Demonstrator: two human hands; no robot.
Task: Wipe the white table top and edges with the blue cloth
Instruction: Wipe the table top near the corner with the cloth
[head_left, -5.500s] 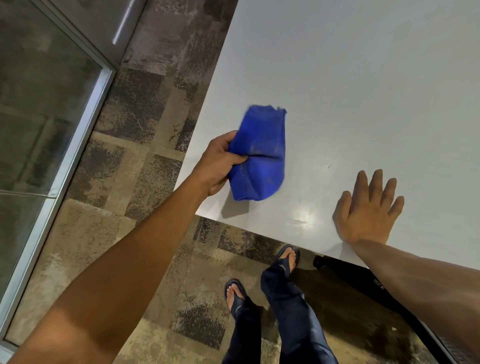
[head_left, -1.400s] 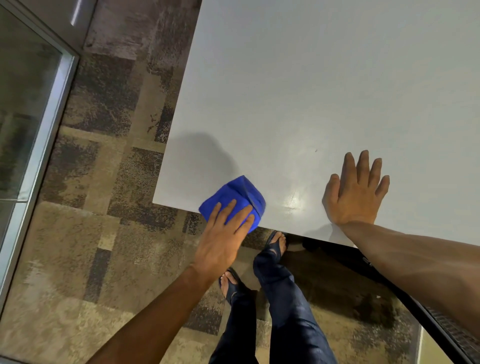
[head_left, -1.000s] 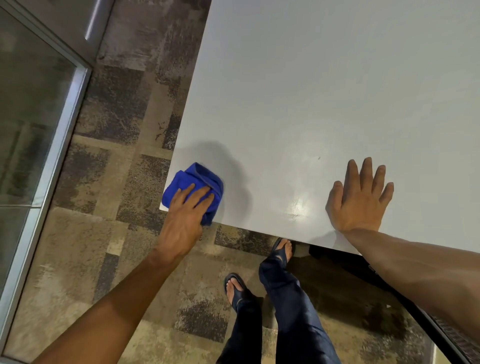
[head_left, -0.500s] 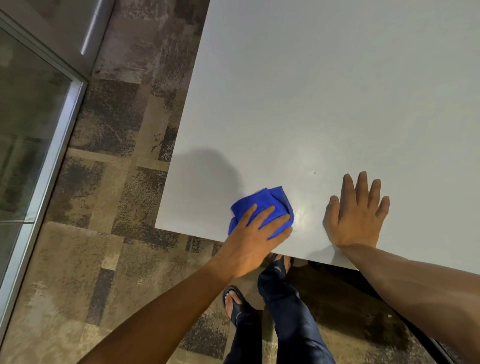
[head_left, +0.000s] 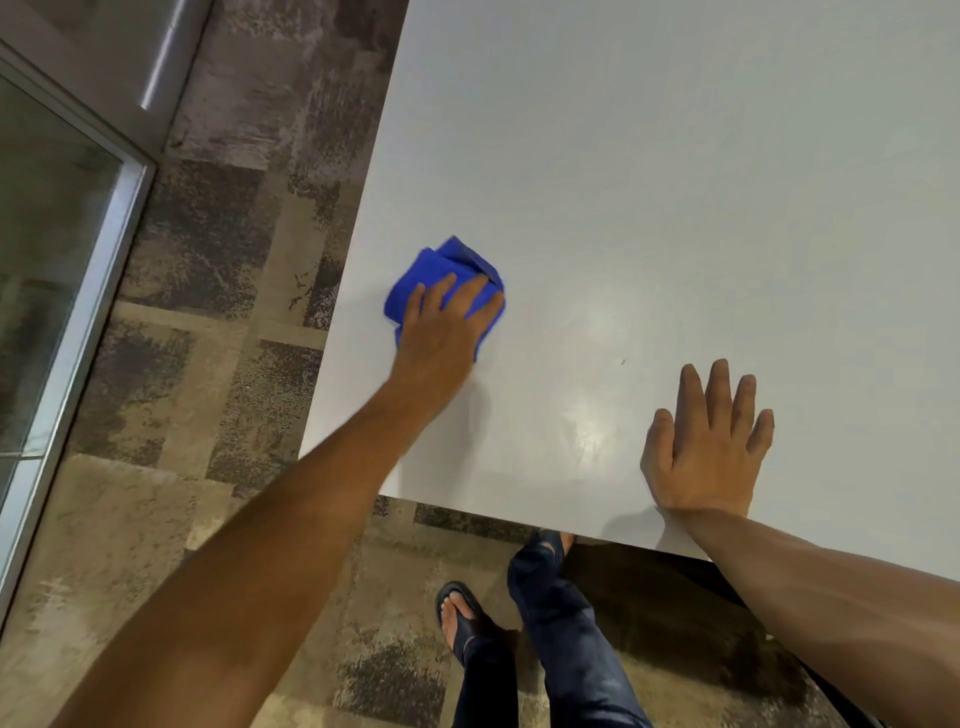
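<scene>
The white table top (head_left: 675, 182) fills the upper right of the head view, with its near left corner at the lower middle. A bunched blue cloth (head_left: 451, 270) lies on the table close to the left edge. My left hand (head_left: 441, 332) presses flat on the cloth with straight fingers, covering its near half. My right hand (head_left: 711, 447) rests flat on the bare table near the front edge, fingers spread and straight, holding nothing.
Patterned brown carpet (head_left: 218, 312) lies left of and below the table. A glass panel with a metal frame (head_left: 104, 249) stands at the far left. My legs in dark trousers and sandals (head_left: 524, 634) stand at the table's front edge.
My left hand has slid the cloth from the front edge away from me and leftward, up along the left side of the table. My right hand has stayed in place.
</scene>
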